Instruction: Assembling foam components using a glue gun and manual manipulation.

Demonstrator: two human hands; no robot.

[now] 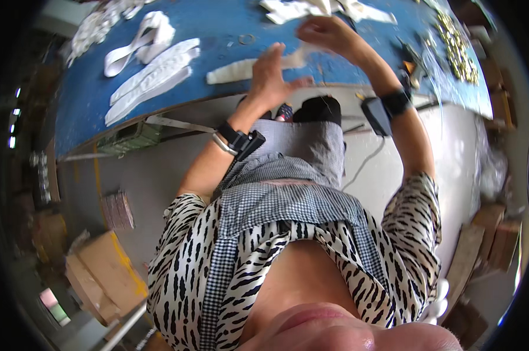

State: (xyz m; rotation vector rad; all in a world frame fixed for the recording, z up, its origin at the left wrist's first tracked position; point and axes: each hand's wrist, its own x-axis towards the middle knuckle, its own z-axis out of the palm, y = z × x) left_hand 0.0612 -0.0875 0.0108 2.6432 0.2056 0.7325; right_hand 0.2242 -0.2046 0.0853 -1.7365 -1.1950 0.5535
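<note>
On the blue table lies a long off-white fabric strip (pixel 234 71), its far right end blurred. My left hand (pixel 269 77) is over the strip's middle, fingers and thumb spread, gripping nothing. My right hand (pixel 330 38) is bent inward just above the strip's right end. Its fingers are curled closed, and whatever lies between them is hidden. Left of the strip, folded white bands (pixel 153 79) lie side by side, with a looped white band (pixel 140 44) behind them.
More white fabric pieces (pixel 323 8) lie at the table's (pixel 212 44) far side. A heap of white pieces (pixel 103 26) is at far left. Gold-coloured metal parts (pixel 454 50) and a dark-handled tool (pixel 413 55) are at right. Cardboard boxes (pixel 106 275) stand on the floor.
</note>
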